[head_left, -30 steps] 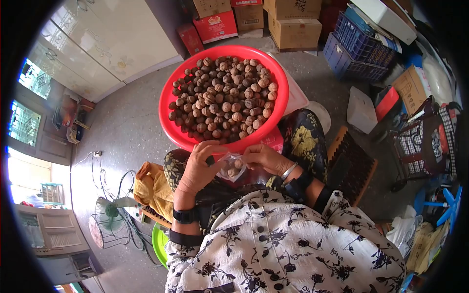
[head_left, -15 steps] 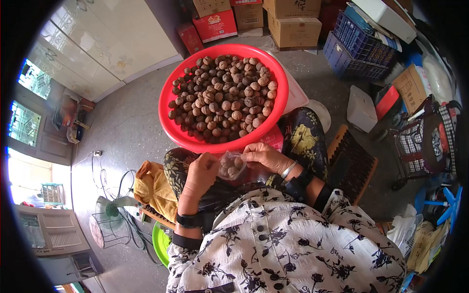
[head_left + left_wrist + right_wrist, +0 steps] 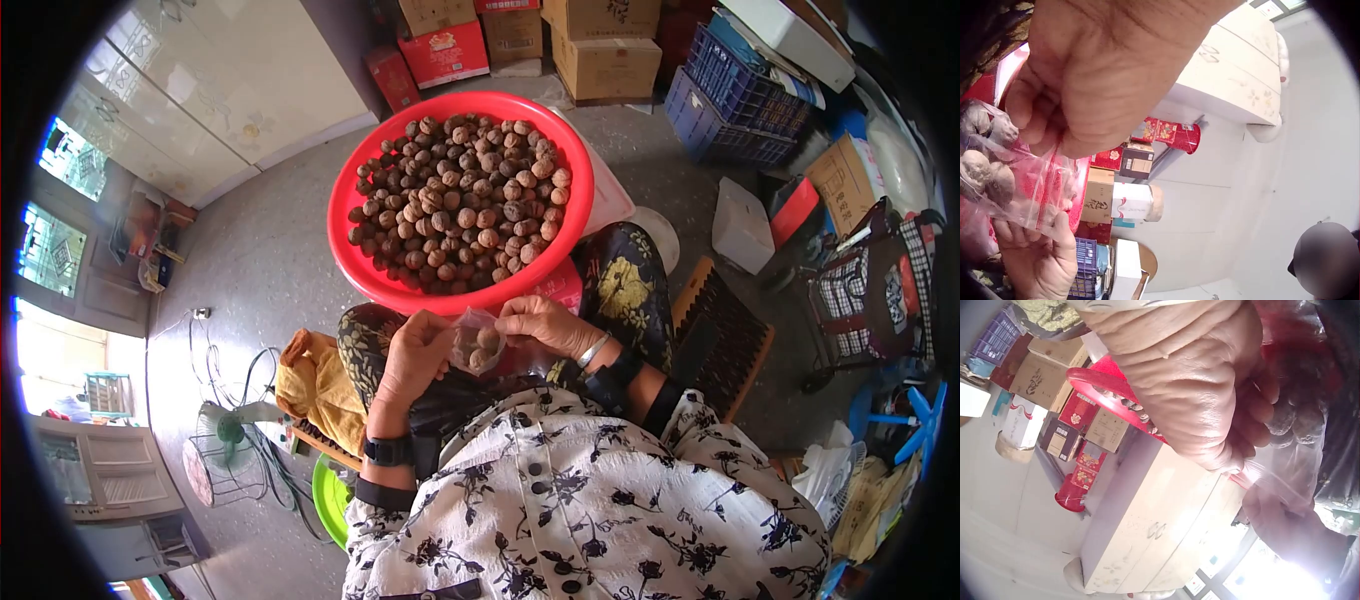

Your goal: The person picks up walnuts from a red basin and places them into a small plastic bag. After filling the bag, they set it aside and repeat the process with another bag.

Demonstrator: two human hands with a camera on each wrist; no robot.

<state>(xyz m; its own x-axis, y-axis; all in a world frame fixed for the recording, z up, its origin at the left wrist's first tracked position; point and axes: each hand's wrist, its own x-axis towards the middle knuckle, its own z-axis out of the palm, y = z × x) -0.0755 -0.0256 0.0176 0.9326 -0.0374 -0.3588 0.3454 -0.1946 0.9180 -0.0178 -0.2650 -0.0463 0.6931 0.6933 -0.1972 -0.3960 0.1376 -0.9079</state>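
Between the two hands, over the lap, hangs a small clear plastic zip bag [image 3: 466,352] with several walnuts [image 3: 486,340] in it. My left hand [image 3: 414,350] pinches its left top corner between thumb and curled fingers. Opposite, my right hand [image 3: 545,324] pinches the other end of the top edge. In the left wrist view a red zip strip [image 3: 1047,190] runs along the bag's mouth from one hand to the other, with the walnuts below it. Just beyond the hands stands a large red basin [image 3: 345,262] heaped with walnuts [image 3: 450,200].
A yellow cloth [image 3: 318,385] and a green basin [image 3: 328,500] lie by the left knee, near a fan [image 3: 225,440] with loose cables. Blue crates [image 3: 735,100] and cardboard boxes [image 3: 605,70] stand behind the red basin. A checked trolley bag [image 3: 850,300] is at far right.
My left hand has come down from near the basin's rim and now pinches the bag's left corner. My right hand keeps its hold, almost still.
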